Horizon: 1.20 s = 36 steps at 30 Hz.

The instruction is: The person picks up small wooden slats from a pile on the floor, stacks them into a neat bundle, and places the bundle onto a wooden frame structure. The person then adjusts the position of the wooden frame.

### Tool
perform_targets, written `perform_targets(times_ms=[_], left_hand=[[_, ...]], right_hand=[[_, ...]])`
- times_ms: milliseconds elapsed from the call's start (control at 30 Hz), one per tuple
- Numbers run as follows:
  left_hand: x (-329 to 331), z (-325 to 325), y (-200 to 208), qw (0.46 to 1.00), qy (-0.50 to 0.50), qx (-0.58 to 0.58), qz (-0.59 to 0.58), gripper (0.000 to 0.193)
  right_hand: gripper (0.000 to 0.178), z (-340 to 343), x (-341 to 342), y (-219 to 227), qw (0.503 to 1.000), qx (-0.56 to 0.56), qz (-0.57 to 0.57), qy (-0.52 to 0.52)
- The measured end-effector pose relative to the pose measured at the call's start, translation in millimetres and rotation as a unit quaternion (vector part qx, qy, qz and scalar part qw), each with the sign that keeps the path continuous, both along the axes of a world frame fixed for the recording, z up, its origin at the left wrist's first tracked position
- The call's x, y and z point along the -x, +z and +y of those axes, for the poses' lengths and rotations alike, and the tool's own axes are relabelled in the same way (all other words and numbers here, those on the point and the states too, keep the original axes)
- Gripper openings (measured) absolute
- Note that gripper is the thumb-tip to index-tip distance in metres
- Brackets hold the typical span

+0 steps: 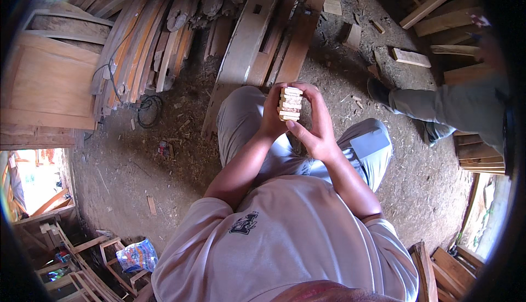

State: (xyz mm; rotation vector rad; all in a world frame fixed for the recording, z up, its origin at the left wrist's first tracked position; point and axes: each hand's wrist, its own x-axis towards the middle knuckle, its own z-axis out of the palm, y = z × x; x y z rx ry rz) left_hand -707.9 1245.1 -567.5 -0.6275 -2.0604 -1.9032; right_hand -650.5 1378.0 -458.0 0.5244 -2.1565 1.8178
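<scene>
A small stack of pale wooden strips [290,105], lying one above another with their cut ends showing, is held over my lap. My left hand [270,117] is closed along its left side, palm inward. On the other side my right hand [319,131] curves round the stack, fingers at the far end and thumb at the near end. Both hands grip the same bundle. Parts of the left fingers are hidden behind the strips. On my right knee sits a flat grey patch or sheet [371,144]; I cannot tell which.
Long planks [249,39] reach toward my knees from the far side. Stacked boards [131,55] and a black cable [149,110] are at left. Another person's trouser leg [466,107] stands at right, near a wood offcut [411,58]. A plastic bag [138,255] rests among wooden frames at lower left.
</scene>
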Motion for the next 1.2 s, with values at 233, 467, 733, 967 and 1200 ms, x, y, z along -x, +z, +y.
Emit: perform_targets(times_ms=[233,467,733,967,1200], left_hand=[[-2,1,7,0.999,0.009,0.024,0.02,0.032],[-3,2,5,1.0,0.004,0.018,0.022,0.033],[-4,1,9,1.0,0.003,0.012,0.009,0.031],[-4,-1,2,1.0,0.005,-0.005,-0.015,0.031],[6,-2,-23,0.999,0.023,-0.01,-0.045,0.048]], right_hand=[[0.065,-1,-2,2,0.988,0.128,-0.088,0.028],[0.066,-12,-8,2,0.973,0.195,-0.121,0.019],[0.068,-20,-9,-5,0.984,0.157,-0.09,0.006],[0.065,-21,-5,-3,0.979,0.169,-0.109,0.02],[0.056,-27,6,-5,0.977,0.191,-0.096,0.019]])
